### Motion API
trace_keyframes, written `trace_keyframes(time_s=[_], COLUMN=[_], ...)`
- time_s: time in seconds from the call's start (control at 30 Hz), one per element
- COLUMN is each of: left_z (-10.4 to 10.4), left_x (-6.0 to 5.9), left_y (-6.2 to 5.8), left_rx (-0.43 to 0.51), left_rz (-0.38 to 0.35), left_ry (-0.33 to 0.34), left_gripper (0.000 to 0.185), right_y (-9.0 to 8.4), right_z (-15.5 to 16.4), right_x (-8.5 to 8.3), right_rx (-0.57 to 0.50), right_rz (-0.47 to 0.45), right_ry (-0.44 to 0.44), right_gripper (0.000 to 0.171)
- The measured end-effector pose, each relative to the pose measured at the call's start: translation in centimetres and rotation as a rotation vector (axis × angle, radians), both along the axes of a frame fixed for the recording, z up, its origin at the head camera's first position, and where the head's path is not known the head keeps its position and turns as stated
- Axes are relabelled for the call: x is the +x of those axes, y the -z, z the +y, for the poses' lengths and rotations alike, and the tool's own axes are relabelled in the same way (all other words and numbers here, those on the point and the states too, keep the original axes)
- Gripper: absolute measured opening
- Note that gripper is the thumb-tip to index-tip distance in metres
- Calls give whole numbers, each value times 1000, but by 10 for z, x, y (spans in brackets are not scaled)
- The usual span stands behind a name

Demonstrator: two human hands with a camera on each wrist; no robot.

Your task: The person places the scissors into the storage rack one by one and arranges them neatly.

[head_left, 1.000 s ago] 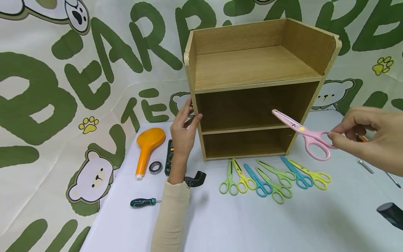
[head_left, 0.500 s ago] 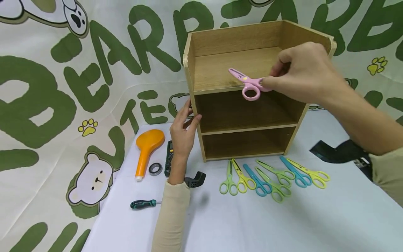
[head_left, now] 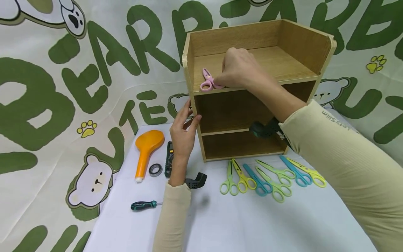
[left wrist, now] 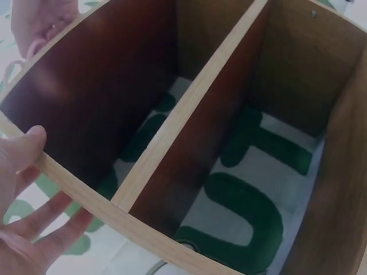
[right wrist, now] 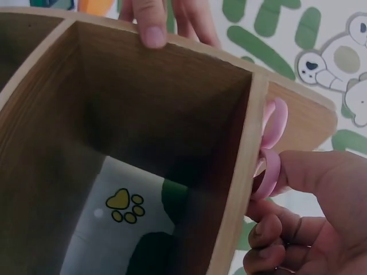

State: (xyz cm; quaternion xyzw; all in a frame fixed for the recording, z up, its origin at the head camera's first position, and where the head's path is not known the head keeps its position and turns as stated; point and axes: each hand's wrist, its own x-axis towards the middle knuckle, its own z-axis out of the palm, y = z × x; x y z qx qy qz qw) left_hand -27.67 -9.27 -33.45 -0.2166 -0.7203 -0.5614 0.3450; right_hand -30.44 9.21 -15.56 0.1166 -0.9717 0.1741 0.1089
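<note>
A wooden shelf unit (head_left: 292, 63) stands at the back of the table, with a walled top and two compartments below. My left hand (head_left: 182, 134) grips its left side panel, thumb over the front edge and fingers along the outside. Over the left part of the top, my right hand (head_left: 240, 70) pinches pink scissors (head_left: 207, 75) by a handle ring, blades pointing away. In the right wrist view the pink handle rings (right wrist: 276, 123) sit right at the top board's front edge, beside the thumb. Several green, yellow and blue scissors (head_left: 259, 182) lie in a row before the unit.
Left of the unit lie an orange paddle-shaped object (head_left: 148, 148), a black tape roll (head_left: 155, 170), a multimeter (head_left: 169, 159) partly behind the left arm, and a green-black screwdriver (head_left: 143, 205). A printed cloth backdrop (head_left: 126, 70) hangs behind.
My right hand has carried the pink scissors from the right side across to the left part of the unit's top and lowered them there. The left hand stays on the side panel.
</note>
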Motion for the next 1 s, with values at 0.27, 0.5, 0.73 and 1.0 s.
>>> trace_keyframes(time_s=[0.27, 0.5, 0.73, 1.0], left_z=[5, 3, 2, 1], left_x=[2, 1, 1, 1], left_y=[-2, -1, -1, -1], left_rx=[-1, -2, 0, 4], left_rz=[23, 29, 23, 19], left_ry=[-15, -17, -12, -4], left_gripper=[55, 54, 55, 55], right_y=[6, 11, 12, 32], right_z=[-6, -9, 11, 58], right_x=[-4, -2, 21, 76], right_rx=[-21, -30, -61, -62], right_rz=[14, 60, 250, 361], right_ry=[-13, -59, -149, -274], right_gripper=[38, 33, 23, 11])
